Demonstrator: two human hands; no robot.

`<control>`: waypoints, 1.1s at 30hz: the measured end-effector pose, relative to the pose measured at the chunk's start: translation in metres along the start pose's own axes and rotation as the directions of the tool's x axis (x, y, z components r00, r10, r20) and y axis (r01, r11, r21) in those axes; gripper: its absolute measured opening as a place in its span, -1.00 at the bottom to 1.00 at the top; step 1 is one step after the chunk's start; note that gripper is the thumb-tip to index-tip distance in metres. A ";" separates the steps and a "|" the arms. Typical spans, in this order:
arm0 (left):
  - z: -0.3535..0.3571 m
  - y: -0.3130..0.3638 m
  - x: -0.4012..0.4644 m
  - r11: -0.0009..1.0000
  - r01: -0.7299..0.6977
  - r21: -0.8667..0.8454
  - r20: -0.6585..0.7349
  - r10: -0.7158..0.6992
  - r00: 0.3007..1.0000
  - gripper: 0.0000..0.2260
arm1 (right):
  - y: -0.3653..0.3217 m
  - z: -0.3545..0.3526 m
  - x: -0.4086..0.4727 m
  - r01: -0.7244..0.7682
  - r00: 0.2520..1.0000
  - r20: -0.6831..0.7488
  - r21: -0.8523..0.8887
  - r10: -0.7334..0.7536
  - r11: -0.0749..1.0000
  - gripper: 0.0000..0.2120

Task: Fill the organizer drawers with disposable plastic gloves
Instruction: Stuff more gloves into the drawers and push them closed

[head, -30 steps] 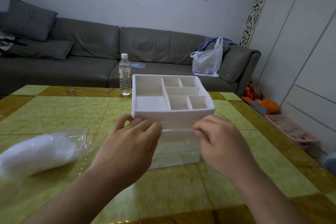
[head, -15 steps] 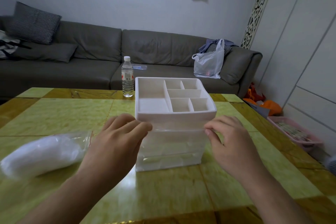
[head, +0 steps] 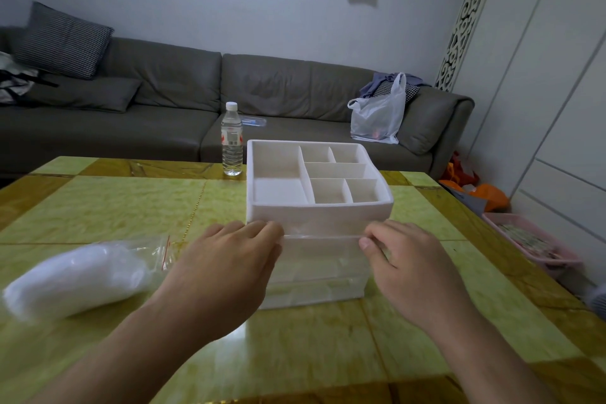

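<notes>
Head view: the white organizer (head: 319, 193) stands on the yellow-green table (head: 98, 207), its top compartments bare. The left hand (head: 226, 275) and right hand (head: 406, 266) sit at the two front corners, fingertips on the clear upper drawer (head: 323, 251); whether they pinch its edge or only touch it is hard to tell. The bag of disposable gloves (head: 78, 275) lies sealed to the left, well apart. By these signs no glove is in yet; filling has not begun.
</notes>
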State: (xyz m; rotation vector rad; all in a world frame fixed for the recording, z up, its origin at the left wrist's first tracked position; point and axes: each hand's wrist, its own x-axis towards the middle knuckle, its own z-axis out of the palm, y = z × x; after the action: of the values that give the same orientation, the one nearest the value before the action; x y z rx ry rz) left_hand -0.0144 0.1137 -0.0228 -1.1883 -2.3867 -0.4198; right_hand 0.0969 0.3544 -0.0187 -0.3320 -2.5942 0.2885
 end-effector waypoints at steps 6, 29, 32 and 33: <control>-0.012 0.011 -0.001 0.994 0.095 0.057 -0.029 -0.094 0.995 -0.93 | -0.026 -0.004 -0.004 0.020 0.954 -0.291 -0.169 -0.069 0.985 -0.78; 0.019 0.020 0.016 0.997 -0.078 0.006 -0.093 0.078 0.993 -0.63 | -0.019 0.027 0.012 0.215 0.973 -0.141 0.232 -0.186 0.949 -0.86; 0.023 0.010 0.011 0.986 -0.075 -0.146 -0.189 0.046 0.981 -0.69 | -0.001 0.020 0.004 0.170 0.954 -0.287 0.269 -0.089 0.948 -0.91; 0.022 0.007 0.008 0.978 -0.081 -0.191 -0.229 0.035 0.973 -0.73 | 0.003 0.016 0.001 0.142 0.950 -0.309 0.280 -0.052 0.949 -0.86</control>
State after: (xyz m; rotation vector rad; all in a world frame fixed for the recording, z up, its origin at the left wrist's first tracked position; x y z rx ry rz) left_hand -0.0186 0.1329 -0.0373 -1.2212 -2.1493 -0.7474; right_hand 0.0880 0.3554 -0.0326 -0.1246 -2.2196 0.5445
